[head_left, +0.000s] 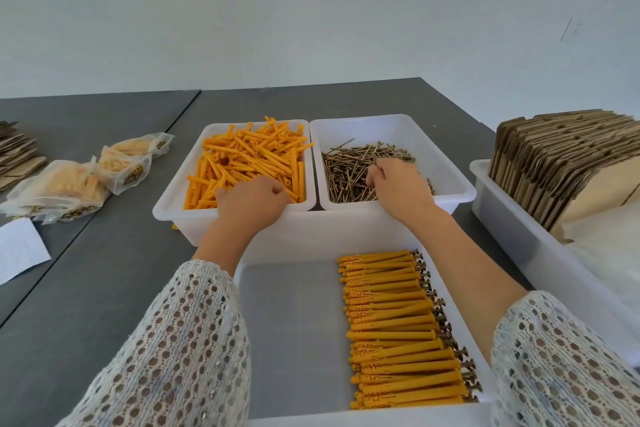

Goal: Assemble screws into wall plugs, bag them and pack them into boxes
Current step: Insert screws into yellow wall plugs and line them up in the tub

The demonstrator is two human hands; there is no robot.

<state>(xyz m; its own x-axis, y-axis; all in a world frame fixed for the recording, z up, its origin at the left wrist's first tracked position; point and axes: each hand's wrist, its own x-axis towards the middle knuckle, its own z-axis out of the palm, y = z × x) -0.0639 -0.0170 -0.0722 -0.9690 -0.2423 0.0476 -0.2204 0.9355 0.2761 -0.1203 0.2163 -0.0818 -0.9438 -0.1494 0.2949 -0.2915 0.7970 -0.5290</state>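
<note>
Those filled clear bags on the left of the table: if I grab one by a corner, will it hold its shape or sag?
The filled bags would likely sag: the film looks thin and crumpled. The loose plugs inside would probably shift toward the low end. The film may be a bit slippery, so gripping the bulk seems safer than a corner.

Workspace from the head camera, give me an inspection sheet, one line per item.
Surface: grey table, seam at left.
Job's things: wall plugs in left tub; screws in right tub; assembled plugs rowed in near tub; filled bags; flat cartons in right tub.
Clutter: paper slip.
Grippers: left hand in the plugs, right hand in the screws; fingers curled, contents hidden.
Cables: nothing seen.
Surroundings: plain wall.
</note>
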